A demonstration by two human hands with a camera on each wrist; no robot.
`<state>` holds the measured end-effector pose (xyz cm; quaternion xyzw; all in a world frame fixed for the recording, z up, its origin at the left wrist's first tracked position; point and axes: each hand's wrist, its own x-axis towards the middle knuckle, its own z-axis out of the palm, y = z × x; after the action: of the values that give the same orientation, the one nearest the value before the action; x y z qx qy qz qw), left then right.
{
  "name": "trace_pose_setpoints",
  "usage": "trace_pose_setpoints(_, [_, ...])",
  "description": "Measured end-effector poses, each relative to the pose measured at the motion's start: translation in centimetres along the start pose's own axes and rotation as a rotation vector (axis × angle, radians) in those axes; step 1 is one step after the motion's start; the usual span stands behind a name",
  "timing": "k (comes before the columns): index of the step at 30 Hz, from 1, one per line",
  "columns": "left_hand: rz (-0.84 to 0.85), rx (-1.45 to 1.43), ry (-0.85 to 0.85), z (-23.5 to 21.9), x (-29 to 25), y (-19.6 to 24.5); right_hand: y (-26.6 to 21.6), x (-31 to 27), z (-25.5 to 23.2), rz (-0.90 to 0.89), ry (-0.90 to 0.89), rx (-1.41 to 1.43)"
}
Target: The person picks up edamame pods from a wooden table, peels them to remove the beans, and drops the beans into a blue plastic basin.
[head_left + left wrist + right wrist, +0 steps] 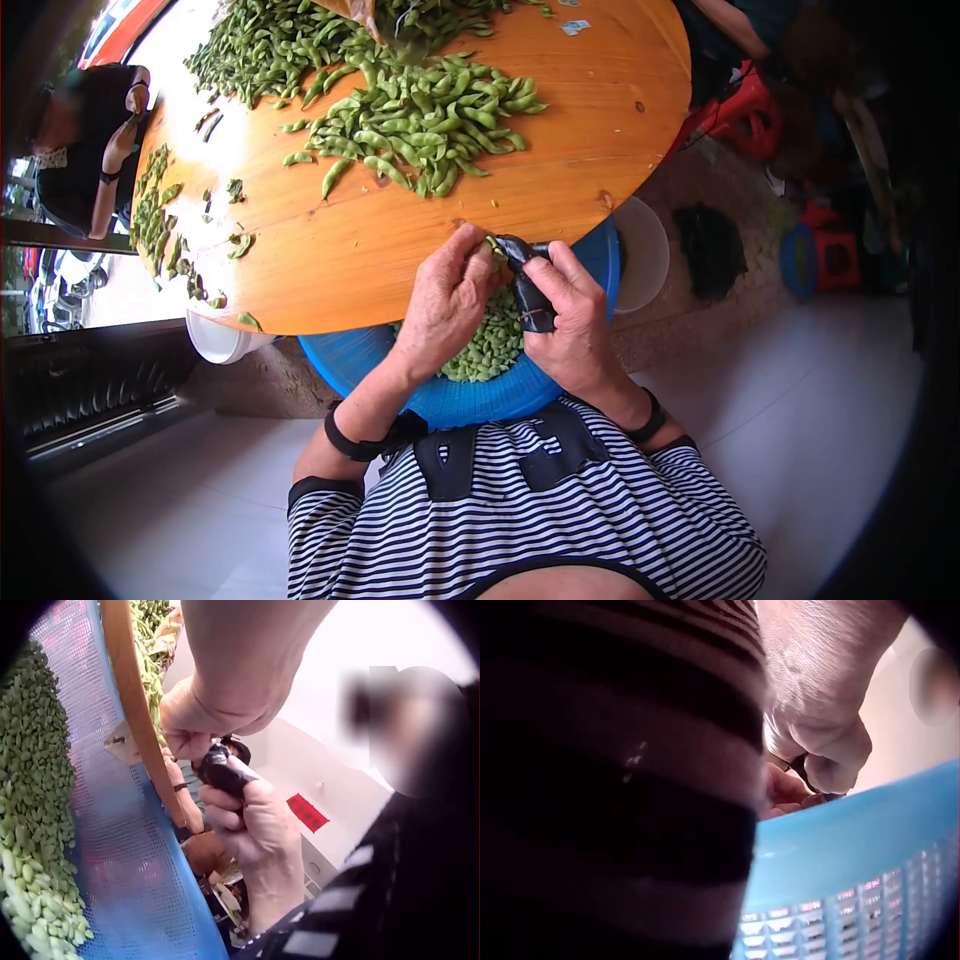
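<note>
Two-handed, holds a small green pod [495, 243] against the tip of a black object [531, 290], just above the near edge of the wooden table [560, 190]. With the left hand [445, 295], pinches the pod between thumb and curled fingers, nearly closed. With the right hand [572, 325], grips the black object, fingers wrapped round it and thumb along its side. Directly below, at the near side, a blue basket [440, 405] holding many shelled beans [485, 345], partly hidden by the hands and the tabletop. On the table, beyond the hands, a loose heap of pods [430, 125]; behind it and to the left, a larger pile [265, 45]. Along the left edge, scattered pods [150, 215], near a person in dark clothing [85, 150]. Beside the basket at right, a white bucket [645, 255]; at left, partly under the table, a white container [220, 340].
</note>
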<state>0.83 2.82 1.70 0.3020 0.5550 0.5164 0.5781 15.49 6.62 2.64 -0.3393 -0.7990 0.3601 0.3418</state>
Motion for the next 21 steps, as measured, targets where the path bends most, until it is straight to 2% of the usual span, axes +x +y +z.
trace_pose_setpoints(2, [0.061, 0.105, 0.074, 0.2, 0.0, -1.0, 0.3, 0.1, 0.2, 0.002, 0.009, -0.001])
trace_pose_setpoints(3, [0.027, -0.053, 0.072, 0.7, -0.2, -0.7, 0.8, 0.2, 0.2, 0.015, 0.021, 0.01])
trace_pose_setpoints(4, [0.027, -0.055, 0.073, 0.5, -0.3, -0.8, 1.1, 0.3, 0.0, 0.029, 0.034, 0.02])
trace_pose_setpoints(6, [-0.022, -0.37, -0.137, -0.2, -0.4, -0.9, 1.4, 0.4, -0.5, 0.048, 0.038, 0.05])
trace_pose_setpoints(9, [-0.086, -0.369, -0.215, -0.5, -0.3, -0.6, 1.9, 0.0, -1.6, 0.08, -0.004, 0.056])
trace_pose_setpoints(12, [-0.13, -0.351, -0.14, 0.0, -0.1, -0.9, 1.0, 0.0, -1.8, 0.042, 0.009, -0.025])
trace_pose_setpoints(15, [-0.09, -0.292, -0.14, -0.3, 0.3, -1.2, 0.2, -0.2, -1.8, -0.025, 0.021, -0.11])
trace_pose_setpoints(19, [-0.13, -0.298, -0.127, -0.1, 0.0, -1.1, 1.1, -0.2, -1.7, -0.01, 0.035, -0.084])
trace_pose_setpoints(21, [0.022, -0.334, -0.22, 0.3, -0.3, -0.7, 1.4, -0.1, -2.3, 0.031, 0.022, -0.025])
